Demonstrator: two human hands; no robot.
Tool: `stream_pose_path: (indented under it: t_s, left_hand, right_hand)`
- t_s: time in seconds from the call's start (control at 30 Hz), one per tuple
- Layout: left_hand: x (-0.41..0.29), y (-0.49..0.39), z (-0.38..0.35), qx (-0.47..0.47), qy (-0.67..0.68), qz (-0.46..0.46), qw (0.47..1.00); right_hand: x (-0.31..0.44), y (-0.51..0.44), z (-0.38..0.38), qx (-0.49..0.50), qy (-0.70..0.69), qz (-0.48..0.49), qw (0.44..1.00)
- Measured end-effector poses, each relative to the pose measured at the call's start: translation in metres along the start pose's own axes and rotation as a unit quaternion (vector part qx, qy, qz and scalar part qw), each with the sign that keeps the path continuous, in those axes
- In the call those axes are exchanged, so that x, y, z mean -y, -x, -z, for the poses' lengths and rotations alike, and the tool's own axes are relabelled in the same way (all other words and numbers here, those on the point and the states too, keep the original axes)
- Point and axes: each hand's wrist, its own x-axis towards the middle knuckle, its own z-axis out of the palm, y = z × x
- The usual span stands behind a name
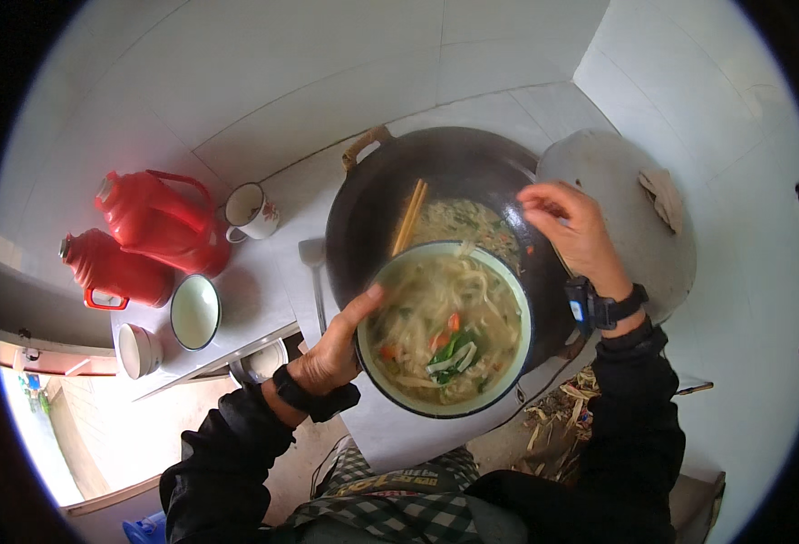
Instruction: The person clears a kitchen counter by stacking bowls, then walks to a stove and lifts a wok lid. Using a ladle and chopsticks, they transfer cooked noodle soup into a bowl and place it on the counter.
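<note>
My left hand (pixel 331 343) holds a pale green enamel bowl (pixel 523 319) by its left rim, over the near edge of a large dark wok (pixel 440 149). Noodle soup (pixel 413 306) with leafy greens and orange-red pieces fills the bowl. My right hand (pixel 569 221) is raised over the wok's right side, its fingers curled and thumb near them; whether they pinch anything cannot be told. More noodles in broth (pixel 467 221) lie in the wok behind the bowl. A pair of wooden chopsticks (pixel 410 217) leans inside the wok, left of those noodles.
A large round metal lid (pixel 596 170) with a cloth (pixel 661 197) on it is at the right. Left of the wok are a metal spatula (pixel 315 279), an enamel mug (pixel 253 212), an empty bowl (pixel 195 313), stacked bowls (pixel 139 350) and two red thermos flasks (pixel 161 217). Dry husks (pixel 562 415) lie below.
</note>
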Motion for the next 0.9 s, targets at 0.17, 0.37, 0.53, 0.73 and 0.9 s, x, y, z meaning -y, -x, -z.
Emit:
stream_pose_path:
  t_s: [0.17, 0.37, 0.53, 0.73, 0.9]
  left_hand:
    - [-0.002, 0.0, 0.003, 0.028, 0.012, 0.052, 0.998]
    - [-0.009, 0.002, 0.009, 0.034, -0.016, 0.116, 0.993]
    - [-0.007, 0.004, 0.011, 0.027, -0.023, 0.145, 0.989]
    - [-0.003, 0.002, 0.015, -0.008, -0.053, 0.158, 0.986]
    - [-0.004, 0.002, 0.02, -0.018, -0.043, 0.137, 0.99]
  right_hand:
    - [0.016, -0.03, -0.022, 0.107, 0.129, 0.137, 0.976]
    - [0.027, -0.038, -0.046, 0.135, 0.284, 0.308, 0.898]
    - [0.028, -0.043, -0.071, 0.198, 0.302, 0.347, 0.865]
    - [0.016, -0.05, -0.08, 0.202, 0.334, 0.381, 0.838]
    - [-0.007, -0.069, -0.018, 0.135, 0.431, 0.312, 0.836]
